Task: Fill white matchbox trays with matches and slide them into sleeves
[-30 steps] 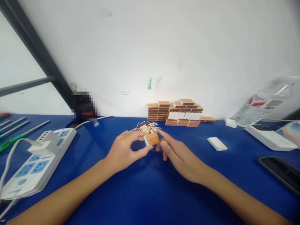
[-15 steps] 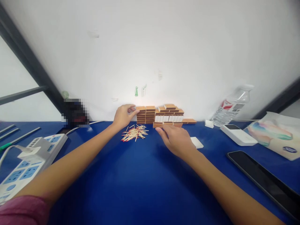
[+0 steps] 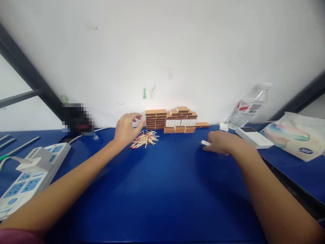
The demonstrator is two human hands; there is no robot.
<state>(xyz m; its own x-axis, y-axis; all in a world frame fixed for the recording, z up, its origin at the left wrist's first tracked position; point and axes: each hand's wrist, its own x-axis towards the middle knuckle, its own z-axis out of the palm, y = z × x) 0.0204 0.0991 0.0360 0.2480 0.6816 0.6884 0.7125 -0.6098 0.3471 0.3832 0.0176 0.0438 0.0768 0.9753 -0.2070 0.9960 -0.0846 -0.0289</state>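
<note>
From the head camera I look down on a blue tabletop that meets a pale wall at the back, with two bare hands reaching in from below. The left hand is at the back, left of centre, its thumb and fingers spread apart with nothing between them; the thumb tip is just beside the left edge of a tall stack of orange and brown matchboxes, and I cannot tell whether it touches. Below and to the right of this hand is a loose heap of matches, pale sticks with red tips, lying in front of the stack. The right hand is well apart from the left, its thumb and fingers closed on a white piece whose end juts out to the left; I cannot tell whether the piece is clear of the tabletop. Between the hands, beside the tall stack, stands a stepped stack with a band of white sides across its middle, and low flat boxes lie to its right. Farther right are a clear bottle and a white device with a dark screen. At far left, a white power strip with blue sockets lies slantwise.
</note>
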